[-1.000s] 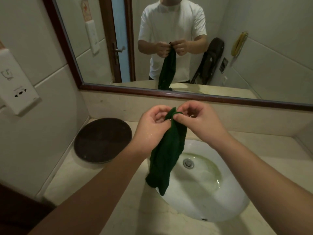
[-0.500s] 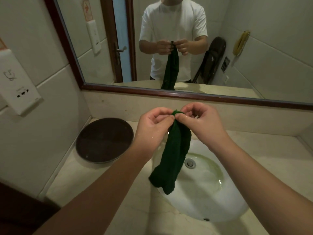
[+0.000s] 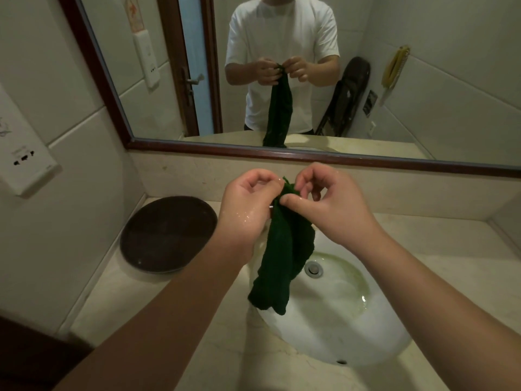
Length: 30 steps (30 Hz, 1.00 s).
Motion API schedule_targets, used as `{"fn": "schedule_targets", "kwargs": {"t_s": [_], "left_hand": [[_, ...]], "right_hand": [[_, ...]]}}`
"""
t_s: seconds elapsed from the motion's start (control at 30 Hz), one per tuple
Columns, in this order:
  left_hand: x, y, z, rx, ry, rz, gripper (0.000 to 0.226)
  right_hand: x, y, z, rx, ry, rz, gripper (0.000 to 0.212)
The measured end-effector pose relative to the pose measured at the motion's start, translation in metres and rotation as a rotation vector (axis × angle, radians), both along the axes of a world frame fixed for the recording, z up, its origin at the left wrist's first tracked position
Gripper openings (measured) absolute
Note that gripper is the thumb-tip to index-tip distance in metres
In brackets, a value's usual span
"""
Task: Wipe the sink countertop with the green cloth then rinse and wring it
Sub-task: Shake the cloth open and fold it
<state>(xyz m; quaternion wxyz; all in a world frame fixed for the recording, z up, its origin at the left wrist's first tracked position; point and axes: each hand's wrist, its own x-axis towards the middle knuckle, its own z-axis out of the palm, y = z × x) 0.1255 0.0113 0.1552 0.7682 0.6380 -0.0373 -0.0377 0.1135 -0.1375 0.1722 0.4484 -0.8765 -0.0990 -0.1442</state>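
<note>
A dark green cloth (image 3: 282, 255) hangs bunched and limp above the left side of the white oval sink (image 3: 352, 328). My left hand (image 3: 245, 210) and my right hand (image 3: 324, 204) both pinch its top edge between thumb and fingers, close together, at the height of the backsplash. Both hands look wet. The cloth's lower end dangles over the sink's left rim. The drain (image 3: 313, 268) shows beside the cloth, with greenish water around it. The beige stone countertop (image 3: 146, 311) surrounds the sink.
A round dark brown tray (image 3: 166, 235) lies on the counter at the left, against the wall. A framed mirror (image 3: 310, 153) runs along the back above the backsplash. A white wall socket box (image 3: 22, 162) juts from the left wall.
The hands stay pinched on the cloth's top edge. The fingers have shifted slightly along it, and the hanging cloth has swung a little to the right over the sink.
</note>
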Motion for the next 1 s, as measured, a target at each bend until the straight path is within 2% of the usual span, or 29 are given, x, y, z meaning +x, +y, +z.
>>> {"fn": "schedule_targets", "kwargs": {"t_s": [0.17,0.27,0.33,0.47,0.57,0.67,0.8,0.93,1.0], "left_hand": [[0.006,0.013,0.004,0.047,-0.083,0.014,0.012],[0.01,0.019,0.009,0.101,-0.179,0.032,0.012],[0.012,0.023,0.011,0.114,-0.215,0.055,0.012],[0.016,0.031,0.01,0.184,-0.233,0.138,0.013],[0.023,0.036,0.005,0.317,-0.291,0.242,0.014],[0.03,0.037,-0.001,0.479,-0.391,0.33,0.012],[0.047,0.041,-0.006,0.569,-0.471,0.445,0.015],[0.057,0.045,-0.01,0.601,-0.493,0.53,0.018],[0.06,0.044,-0.006,0.5,-0.427,0.562,0.018]], "right_hand": [[0.004,-0.015,-0.018,-0.117,0.192,0.18,0.019],[0.004,-0.025,-0.026,-0.242,0.199,0.228,0.011],[0.006,-0.031,-0.023,-0.282,0.192,0.234,0.013],[0.012,-0.044,-0.012,-0.488,0.072,0.156,0.013],[0.015,-0.047,0.007,-0.618,0.0,0.046,0.026],[0.022,-0.041,0.025,-0.734,-0.075,-0.073,0.012],[0.035,-0.026,0.025,-0.628,-0.209,-0.211,0.012],[0.044,-0.017,0.023,-0.485,-0.168,-0.173,0.012],[0.048,-0.014,0.025,-0.413,-0.117,-0.141,0.01]]}}
